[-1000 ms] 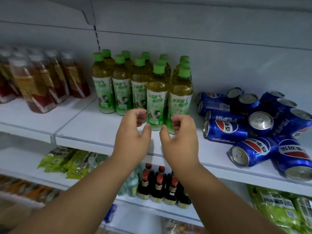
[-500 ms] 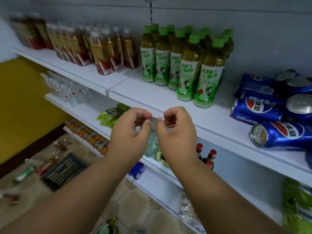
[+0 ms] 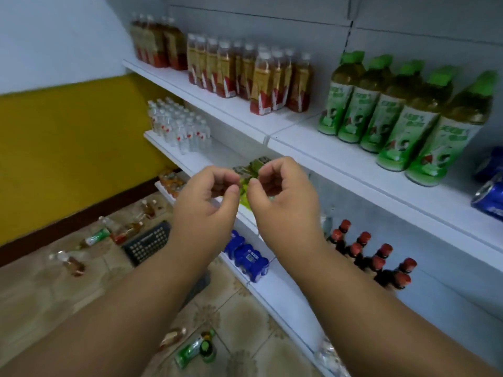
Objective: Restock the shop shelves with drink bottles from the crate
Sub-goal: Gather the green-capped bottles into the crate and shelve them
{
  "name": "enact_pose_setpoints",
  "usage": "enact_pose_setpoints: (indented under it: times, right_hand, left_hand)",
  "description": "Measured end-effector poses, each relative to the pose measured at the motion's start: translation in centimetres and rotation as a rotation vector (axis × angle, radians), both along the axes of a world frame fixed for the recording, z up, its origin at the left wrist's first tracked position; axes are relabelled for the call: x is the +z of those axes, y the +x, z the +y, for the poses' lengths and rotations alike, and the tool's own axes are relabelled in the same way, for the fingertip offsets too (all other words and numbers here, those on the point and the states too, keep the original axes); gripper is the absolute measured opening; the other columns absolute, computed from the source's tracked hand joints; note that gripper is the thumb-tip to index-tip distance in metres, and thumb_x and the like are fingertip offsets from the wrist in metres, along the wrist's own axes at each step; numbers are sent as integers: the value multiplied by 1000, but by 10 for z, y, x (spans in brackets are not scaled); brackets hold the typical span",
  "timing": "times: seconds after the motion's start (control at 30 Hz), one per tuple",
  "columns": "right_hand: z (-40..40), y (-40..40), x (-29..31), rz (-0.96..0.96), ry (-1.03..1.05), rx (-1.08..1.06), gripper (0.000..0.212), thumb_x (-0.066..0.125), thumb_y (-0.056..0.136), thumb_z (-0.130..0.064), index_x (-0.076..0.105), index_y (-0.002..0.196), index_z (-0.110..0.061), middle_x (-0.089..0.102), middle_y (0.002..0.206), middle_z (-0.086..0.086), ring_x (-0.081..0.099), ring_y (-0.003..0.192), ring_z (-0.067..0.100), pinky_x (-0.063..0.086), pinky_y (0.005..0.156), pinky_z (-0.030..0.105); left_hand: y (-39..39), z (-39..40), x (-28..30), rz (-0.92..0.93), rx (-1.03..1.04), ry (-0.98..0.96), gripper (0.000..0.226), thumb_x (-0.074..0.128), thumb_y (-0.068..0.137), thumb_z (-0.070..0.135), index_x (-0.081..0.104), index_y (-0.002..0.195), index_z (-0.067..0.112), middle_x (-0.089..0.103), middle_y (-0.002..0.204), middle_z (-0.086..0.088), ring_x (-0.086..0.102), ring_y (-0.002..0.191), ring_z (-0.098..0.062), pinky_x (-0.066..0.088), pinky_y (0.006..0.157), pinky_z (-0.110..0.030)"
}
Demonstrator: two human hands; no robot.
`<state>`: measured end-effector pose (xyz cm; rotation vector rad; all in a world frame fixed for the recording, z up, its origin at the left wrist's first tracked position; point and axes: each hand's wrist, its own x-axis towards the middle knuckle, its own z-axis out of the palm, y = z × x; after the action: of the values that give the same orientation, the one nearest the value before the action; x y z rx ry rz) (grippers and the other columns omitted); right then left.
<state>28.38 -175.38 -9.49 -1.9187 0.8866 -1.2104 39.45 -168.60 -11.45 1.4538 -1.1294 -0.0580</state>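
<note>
I'm holding my left hand [image 3: 206, 197] and right hand [image 3: 283, 197] loosely curled, both empty, at shelf height; the dark slatted plastic crate [image 3: 148, 244] is sitting on the floor down-left, nearer my left hand, with loose green-labelled bottles [image 3: 94, 238] lying on their sides beside it

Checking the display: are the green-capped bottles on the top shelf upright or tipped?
Upright: the green-capped bottles stand on their bases on the top shelf, caps up.
</note>
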Motion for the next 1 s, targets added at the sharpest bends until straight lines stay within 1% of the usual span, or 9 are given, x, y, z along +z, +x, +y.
enact_pose_setpoints:
  times: [0.1,0.23,0.37,0.5,0.67,0.73,0.8,0.87,1.0]
  right_hand:
    - [47,63,-15,30,-1,97,9,64,85,-26,55,86,-23,60,88,-1,58,80,15,51,69,38]
    - [118,149,-34,107,10,283,15,67,85,-27,52,86,-31,59,89,-5,57,76,6,48,64,24]
    - [166,210,-43,183,25,414,17,68,88,-24,52,87,-30,58,87,-6,55,73,6,42,60,15]
    - [185,244,-48,219,37,512,19,67,88,-22,52,85,-32,60,88,-3,56,75,8,46,62,21]
    - [197,274,-67,240,81,659,15,66,88,-19,55,87,-28,59,90,-1,57,77,11,46,62,21]
    - [195,283,-81,240,132,677,13,64,88,-17,55,88,-27,59,89,-1,56,77,12,48,65,25]
    - [192,286,-95,262,187,679,12,63,87,-16,56,89,-25,58,90,0,56,78,14,52,70,32]
    - [187,285,-112,298,217,652,12,64,84,-15,57,92,-21,59,91,2,57,77,15,54,72,37]
    - [183,272,-141,347,212,554,13,67,81,-14,58,91,-17,59,88,2,52,71,9,47,66,27]
  left_hand:
    - [61,66,-14,-2,101,78,21,60,94,15,62,95,36,65,91,14,64,87,-4,49,71,-13]
    - [137,154,-30,10,274,153,15,57,91,25,60,93,40,65,96,21,64,89,-2,53,75,-26]
    - [182,213,-37,69,381,157,17,57,90,24,59,93,41,66,93,14,66,92,-10,57,81,-40]
    - [206,242,-40,106,459,127,19,57,90,24,58,92,43,66,91,17,65,90,-8,55,80,-32]
    - [212,268,-63,140,580,180,18,58,89,24,60,91,41,67,92,13,65,90,-9,55,80,-30]
    - [213,271,-76,143,585,246,22,59,88,23,59,89,44,67,92,16,64,88,-4,53,79,-22]
    - [215,268,-85,136,589,292,23,59,88,22,58,89,45,65,96,26,63,87,3,49,76,-11]
    - [218,259,-100,163,580,328,24,60,88,22,57,89,45,65,90,29,62,86,6,46,74,-6]
    - [218,240,-130,205,485,380,29,62,89,17,56,87,45,64,84,19,61,83,3,46,71,-7]
